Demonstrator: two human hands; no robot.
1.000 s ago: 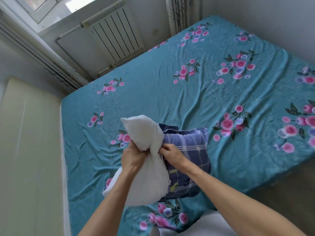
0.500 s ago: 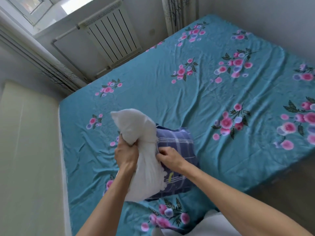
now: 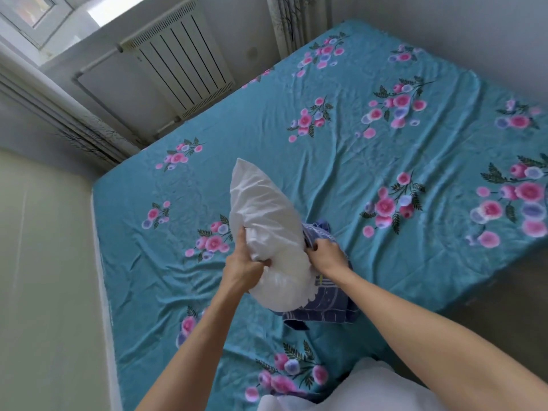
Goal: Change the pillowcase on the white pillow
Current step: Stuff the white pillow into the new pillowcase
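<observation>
Since earlier, plump white fabric pillow emerges further from blue plaid pillowcase; left hand grips pillow, right hand pinches case. Removal step; next, pull apart.

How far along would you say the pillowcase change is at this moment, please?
Mostly out: the white pillow is largely bare. In hand: the left hand grips the pillow while the right hand holds the bunched blue checked pillowcase around its lower end. Left: freeing that end and fitting another case; none is identifiable on the bed.
</observation>
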